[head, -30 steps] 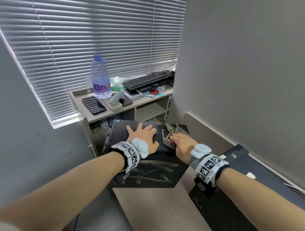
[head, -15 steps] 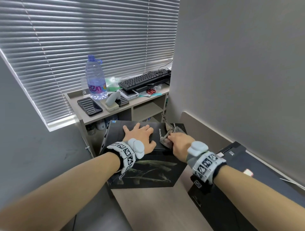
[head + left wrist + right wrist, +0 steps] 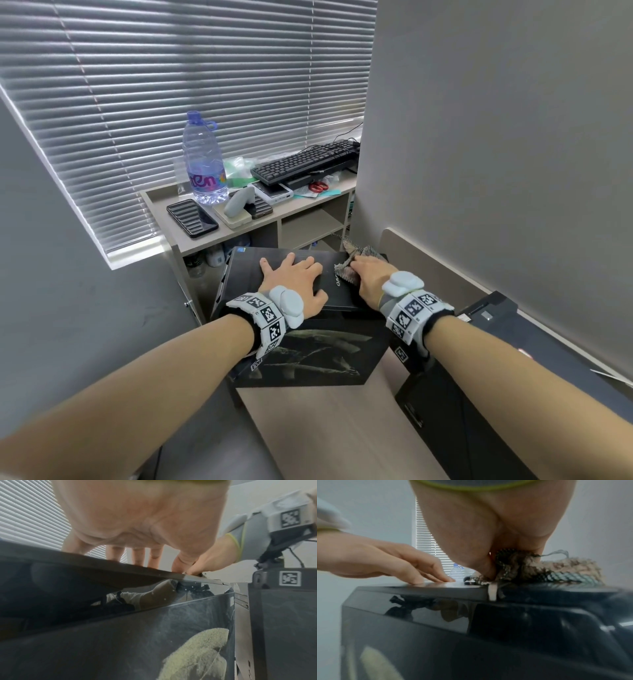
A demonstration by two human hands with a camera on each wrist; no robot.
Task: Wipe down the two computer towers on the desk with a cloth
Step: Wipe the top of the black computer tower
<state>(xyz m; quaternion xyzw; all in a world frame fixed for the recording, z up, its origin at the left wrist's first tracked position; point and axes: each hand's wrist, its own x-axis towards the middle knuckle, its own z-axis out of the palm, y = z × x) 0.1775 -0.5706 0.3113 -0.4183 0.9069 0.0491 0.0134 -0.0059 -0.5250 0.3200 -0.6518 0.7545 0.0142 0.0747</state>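
At the upper left of the head view, slatted blinds (image 3: 191,102) cover a window, and below them a low shelf unit (image 3: 239,233) carries a water bottle (image 3: 203,161), a dark ribbed tray (image 3: 191,217), a grey handheld device on a base (image 3: 238,209) and a black keyboard (image 3: 305,162). In the middle of the frame stands a black computer tower (image 3: 301,353) with a glossy top and a pale printed figure on its near face. The left hand (image 3: 294,281) lies flat on that top, fingers straight and spread, gripping nothing; in the left wrist view its fingers (image 3: 116,553) press down on the top edge. Just to its right, the right hand (image 3: 371,277) rests on a brown-and-grey woven cloth (image 3: 356,262) at the top's right side, near the wall. The right wrist view shows the cloth (image 3: 556,569) bunched under the palm with the thumb curled against it, so this hand clamps the cloth onto the tower (image 3: 471,628). The two hands are close together but apart. At the lower right, a second black computer tower (image 3: 486,383) lies on the wooden desk (image 3: 329,431) along the grey wall (image 3: 496,137).
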